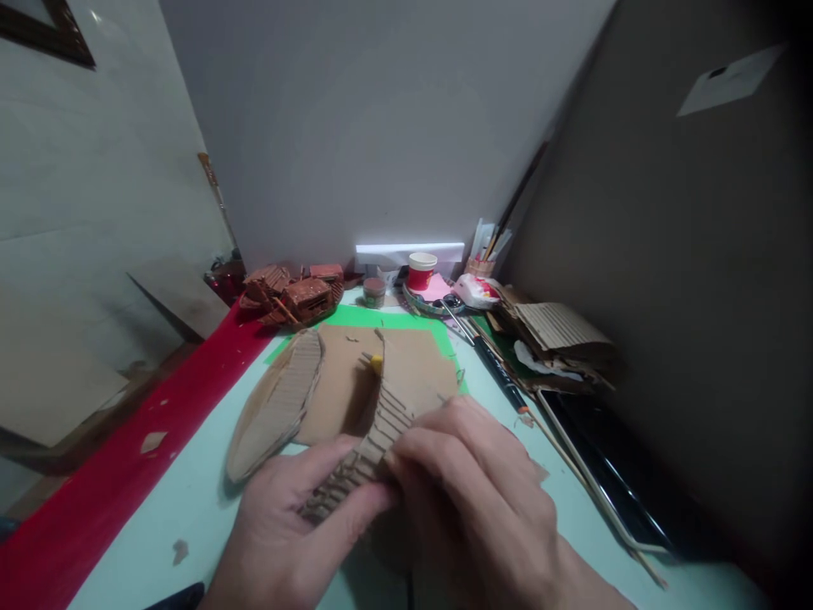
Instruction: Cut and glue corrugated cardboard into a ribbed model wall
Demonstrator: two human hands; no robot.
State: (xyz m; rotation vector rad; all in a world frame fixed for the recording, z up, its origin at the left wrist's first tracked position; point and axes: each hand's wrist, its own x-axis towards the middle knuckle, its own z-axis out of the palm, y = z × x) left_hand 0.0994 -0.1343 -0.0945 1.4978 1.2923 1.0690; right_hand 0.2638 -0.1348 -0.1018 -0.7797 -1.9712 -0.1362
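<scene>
Near the front of the pale green desk (190, 500), held between both hands: a long curved strip of brown corrugated cardboard with thin ribs glued across (374, 436). Gripped at its near end by the left hand (298, 525), with thumb on top and fingers beneath. Pinched from the right side by the right hand (476, 500), with fingertips pressing on the ribbed edge. Resting with the far end on a flat brown cardboard sheet (343, 381), close to a small yellow lump (377, 364).

Judged as very light and only half stiff. Probably bends easily along the flutes and keeps a crease if squeezed hard. Likely fragile at the thin ribs, easy to peel off under a sliding thumb. Not slippery, thanks to the dry paper surface. Best taken along the long edges, between the ribs, with flat fingertips at two places, not at the pointed far tip.

Just to the left, lying on the desk: a second boat-shaped curved cardboard piece (276, 407), touching the sheet. Farther away, a dark red-brown model ship (298, 298) and a red and white paper cup (421, 271). To the right, a black pen (499, 368).
</scene>
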